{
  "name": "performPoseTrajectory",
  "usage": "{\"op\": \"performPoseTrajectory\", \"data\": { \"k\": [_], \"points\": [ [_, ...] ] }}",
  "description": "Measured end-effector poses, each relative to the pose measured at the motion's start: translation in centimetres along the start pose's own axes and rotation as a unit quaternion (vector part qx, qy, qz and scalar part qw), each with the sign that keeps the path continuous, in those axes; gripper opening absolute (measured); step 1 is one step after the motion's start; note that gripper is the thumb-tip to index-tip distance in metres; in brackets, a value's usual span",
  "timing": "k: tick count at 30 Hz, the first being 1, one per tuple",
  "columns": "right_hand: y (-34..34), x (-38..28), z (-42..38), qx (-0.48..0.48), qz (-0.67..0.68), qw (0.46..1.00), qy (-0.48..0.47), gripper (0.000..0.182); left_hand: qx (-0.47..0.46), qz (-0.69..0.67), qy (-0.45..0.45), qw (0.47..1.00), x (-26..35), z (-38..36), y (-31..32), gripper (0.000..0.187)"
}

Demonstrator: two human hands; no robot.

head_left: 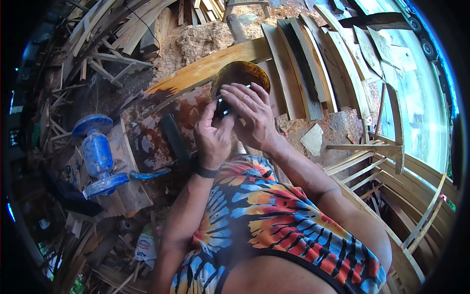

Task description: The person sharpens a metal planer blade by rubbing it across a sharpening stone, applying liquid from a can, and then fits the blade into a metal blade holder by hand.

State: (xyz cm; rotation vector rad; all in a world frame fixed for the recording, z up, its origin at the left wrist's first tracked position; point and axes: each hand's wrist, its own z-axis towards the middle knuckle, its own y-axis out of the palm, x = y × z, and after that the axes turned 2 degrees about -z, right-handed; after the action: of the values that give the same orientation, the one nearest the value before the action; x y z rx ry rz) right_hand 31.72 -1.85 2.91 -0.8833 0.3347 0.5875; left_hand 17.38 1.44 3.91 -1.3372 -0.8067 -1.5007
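My left hand (213, 138) and my right hand (254, 116) come together over the near side of a round yellow-brown container (245, 70) with a dark inside. The fingers of both hands curl around a small dark object (223, 107) with bright glints. Most of it is hidden by the fingers, so its kind does not show. A dark band circles my left wrist. Left of that hand, a long black block (174, 138) lies on the stained worktop (147, 143).
A blue bench grinder (98, 154) stands at the left, with a blue curved handle (149, 173) beside it. Several boards (313, 63) lie side by side at the upper right. Behind the container are a long plank (205, 62) and sawdust (200, 41). A wooden frame (364, 147) stands at the right.
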Motion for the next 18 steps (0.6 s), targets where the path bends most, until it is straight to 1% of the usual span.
{"op": "performPoseTrajectory", "data": {
  "k": [4, 7, 8, 9, 11, 12, 15, 16, 18],
  "points": [
    [0.0, 0.1, 0.0, 0.004, 0.005, 1.000, -0.004, 0.058, 0.007, -0.007, 0.002, 1.000, 0.0, 0.1, 0.0, 0.030],
    [0.1, 0.1, 0.0, 0.002, -0.006, 1.000, -0.002, 0.056, 0.010, 0.023, -0.003, 1.000, 0.8, 0.1, 0.1, 0.029],
    [0.2, 0.3, -0.1, 0.006, -0.003, 1.000, -0.004, 0.055, 0.013, -0.031, -0.019, 0.999, 0.6, 0.1, 0.4, 0.028],
    [0.3, 0.5, -0.1, 0.005, -0.006, 1.000, -0.009, 0.055, 0.027, -0.040, -0.008, 0.999, 0.6, 0.2, 0.6, 0.030],
    [0.3, 0.6, -0.2, 0.002, -0.009, 1.000, -0.012, 0.056, 0.018, -0.052, -0.023, 0.998, -0.4, 0.2, 0.5, 0.031],
    [0.4, 0.8, -0.2, 0.006, -0.008, 1.000, -0.018, 0.057, 0.024, -0.045, -0.007, 0.999, -0.8, 0.3, 0.6, 0.032],
    [0.6, 1.2, -0.1, -0.003, -0.005, 1.000, -0.024, 0.058, 0.014, -0.052, -0.045, 0.998, -0.5, 0.3, 0.4, 0.030],
    [0.6, 1.2, 0.1, -0.004, -0.005, 1.000, -0.024, 0.058, 0.022, -0.092, -0.059, 0.994, 0.0, 0.4, 0.5, 0.030],
    [0.5, 1.1, 0.6, -0.007, -0.010, 1.000, -0.024, 0.058, 0.034, -0.165, -0.058, 0.984, -0.4, 0.7, 0.6, 0.030]
  ]
}}
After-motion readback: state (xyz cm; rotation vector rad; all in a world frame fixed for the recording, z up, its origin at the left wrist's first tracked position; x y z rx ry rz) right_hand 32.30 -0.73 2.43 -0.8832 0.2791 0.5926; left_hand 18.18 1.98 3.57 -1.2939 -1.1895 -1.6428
